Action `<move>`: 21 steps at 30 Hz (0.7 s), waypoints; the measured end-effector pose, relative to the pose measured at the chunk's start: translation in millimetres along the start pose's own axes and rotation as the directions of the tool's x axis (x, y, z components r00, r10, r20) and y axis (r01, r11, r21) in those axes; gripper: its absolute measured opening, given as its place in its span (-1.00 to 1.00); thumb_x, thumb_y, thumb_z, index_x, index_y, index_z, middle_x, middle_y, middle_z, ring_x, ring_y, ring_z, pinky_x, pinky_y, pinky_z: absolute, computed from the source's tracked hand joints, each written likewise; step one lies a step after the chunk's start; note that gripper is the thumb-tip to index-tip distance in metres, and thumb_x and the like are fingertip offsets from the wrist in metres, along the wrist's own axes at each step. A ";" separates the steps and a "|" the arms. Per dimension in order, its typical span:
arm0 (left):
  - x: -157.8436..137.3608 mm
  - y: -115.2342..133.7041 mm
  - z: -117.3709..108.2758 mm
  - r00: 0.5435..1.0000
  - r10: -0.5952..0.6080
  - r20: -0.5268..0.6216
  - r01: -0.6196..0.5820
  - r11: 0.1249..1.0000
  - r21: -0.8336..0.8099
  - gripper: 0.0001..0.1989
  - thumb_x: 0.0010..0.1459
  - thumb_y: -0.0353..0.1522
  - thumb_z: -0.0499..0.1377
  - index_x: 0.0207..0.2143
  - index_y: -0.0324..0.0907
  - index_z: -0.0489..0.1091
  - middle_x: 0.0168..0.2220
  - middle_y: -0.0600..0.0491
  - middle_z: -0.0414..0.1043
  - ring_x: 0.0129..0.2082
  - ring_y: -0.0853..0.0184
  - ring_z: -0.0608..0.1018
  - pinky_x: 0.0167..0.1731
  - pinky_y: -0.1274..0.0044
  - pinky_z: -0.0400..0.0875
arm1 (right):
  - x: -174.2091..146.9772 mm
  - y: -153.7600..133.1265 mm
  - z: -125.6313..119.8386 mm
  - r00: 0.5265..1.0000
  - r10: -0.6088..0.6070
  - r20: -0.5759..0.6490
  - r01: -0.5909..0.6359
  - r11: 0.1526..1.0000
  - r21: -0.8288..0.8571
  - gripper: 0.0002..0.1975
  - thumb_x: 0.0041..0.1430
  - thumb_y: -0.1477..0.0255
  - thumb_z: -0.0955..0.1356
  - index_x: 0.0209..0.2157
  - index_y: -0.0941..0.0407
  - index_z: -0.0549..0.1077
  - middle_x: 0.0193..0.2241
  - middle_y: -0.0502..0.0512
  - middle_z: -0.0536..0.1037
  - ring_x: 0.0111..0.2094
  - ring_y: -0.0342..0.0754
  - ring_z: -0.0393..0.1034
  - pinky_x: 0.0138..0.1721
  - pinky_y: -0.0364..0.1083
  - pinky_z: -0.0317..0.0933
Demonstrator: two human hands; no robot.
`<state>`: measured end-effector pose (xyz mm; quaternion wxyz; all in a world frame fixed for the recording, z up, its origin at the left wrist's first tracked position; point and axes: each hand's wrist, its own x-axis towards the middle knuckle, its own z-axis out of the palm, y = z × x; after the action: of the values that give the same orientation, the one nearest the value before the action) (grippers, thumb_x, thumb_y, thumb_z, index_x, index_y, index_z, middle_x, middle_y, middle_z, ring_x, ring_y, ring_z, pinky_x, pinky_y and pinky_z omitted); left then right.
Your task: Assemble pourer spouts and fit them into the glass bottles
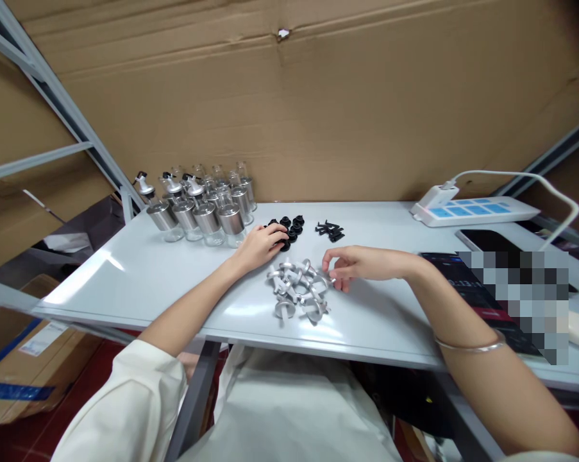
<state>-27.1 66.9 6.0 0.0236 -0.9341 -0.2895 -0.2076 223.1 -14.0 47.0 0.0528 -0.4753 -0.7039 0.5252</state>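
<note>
On the table, my left hand (261, 246) reaches into a group of black ribbed stoppers (297, 224), its fingers bent down over one of them; the thumb side is partly hidden. My right hand (344, 264) pinches the end of a silver-grey spout cap (331, 280) at the right edge of a pile of similar silver-grey caps (289, 289). Behind the pile lies a small heap of thin black levers (331, 231). Left of my left hand stand several glass bottles with steel sleeves (207, 218); 3 in front carry white-and-black pourer tops (174, 185).
A white power strip (481, 210) with a charger and cable (534, 176) lies at the back right. A phone (486, 240) and a dark screen device (443, 273) rest near my right forearm. Cardboard (318, 115) walls the back; a metal frame (68, 96) stands left.
</note>
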 end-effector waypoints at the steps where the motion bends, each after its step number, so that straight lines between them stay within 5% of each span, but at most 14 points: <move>1: -0.2 0.7 -1.8 1.000 0.006 -0.013 -0.006 1.000 -0.004 -0.78 0.24 -0.39 0.00 -0.13 -0.19 0.39 0.01 -0.04 0.40 -0.08 0.33 0.50 -0.18 0.47 0.23 | -0.3 0.5 -0.8 1.000 -0.009 -0.004 0.009 1.000 -0.002 -0.75 0.08 0.27 0.31 -0.25 0.12 0.28 -0.45 0.06 0.51 -0.40 -0.06 0.44 -0.28 -0.05 0.28; 5: -0.6 8.0 -10.6 0.992 -0.013 -0.129 0.008 0.999 -0.046 -0.75 0.25 -0.39 -0.05 -0.17 -0.18 0.41 0.00 -0.05 0.42 -0.06 0.28 0.49 -0.03 0.36 0.18 | -1.3 1.8 -4.2 0.998 -0.042 -0.043 0.043 0.999 0.012 -0.82 0.10 0.36 0.28 -0.24 0.12 0.30 -0.39 0.09 0.54 -0.38 -0.07 0.45 -0.24 -0.05 0.26; 7: -0.5 15.5 -14.5 0.985 -0.067 -0.159 0.033 0.977 -0.210 -0.71 0.26 -0.37 -0.08 -0.16 -0.19 0.41 -0.02 -0.06 0.45 -0.05 0.27 0.48 0.01 0.34 0.18 | -1.8 2.6 -5.7 0.997 -0.045 -0.070 0.048 0.998 0.040 -0.83 0.09 0.42 0.27 -0.23 0.12 0.30 -0.38 0.09 0.55 -0.37 -0.06 0.46 -0.23 -0.04 0.25; 11: -0.2 33.0 -14.9 0.983 -0.155 0.103 0.182 0.685 -0.705 -0.60 0.29 -0.29 -0.18 -0.10 -0.21 0.40 -0.10 -0.05 0.49 -0.12 0.30 0.51 -0.08 0.42 0.33 | -2.0 5.1 -7.0 0.995 -0.070 -0.066 0.076 0.993 0.089 -0.80 0.05 0.48 0.28 -0.22 0.11 0.31 -0.35 0.09 0.56 -0.35 -0.05 0.47 -0.20 -0.03 0.25; 15: 0.1 40.8 -7.6 0.907 -0.145 0.395 0.419 0.406 -0.812 -0.53 0.30 -0.24 -0.18 -0.15 -0.28 0.45 -0.20 -0.07 0.54 -0.22 0.30 0.53 -0.20 0.47 0.36 | -1.5 4.4 -5.5 0.995 -0.091 -0.029 0.093 0.993 0.073 -0.80 0.07 0.40 0.29 -0.22 0.11 0.31 -0.29 0.11 0.56 -0.31 -0.05 0.47 -0.16 -0.02 0.23; 21: 0.2 37.3 -4.9 0.908 -0.155 0.390 0.419 0.375 -0.827 -0.52 0.29 -0.20 -0.15 -0.18 -0.30 0.47 -0.22 -0.07 0.53 -0.32 0.37 0.49 -0.32 0.55 0.33 | -2.2 0.4 -4.7 0.998 -0.049 -0.033 0.049 0.999 -0.001 -0.72 0.14 0.25 0.26 -0.18 0.12 0.28 -0.28 0.14 0.53 -0.28 -0.06 0.42 -0.18 -0.04 0.22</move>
<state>-8.3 35.2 13.3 -0.5491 -0.7534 -0.2933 -0.2119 227.2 -12.4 49.7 0.0770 -0.4663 -0.7147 0.5156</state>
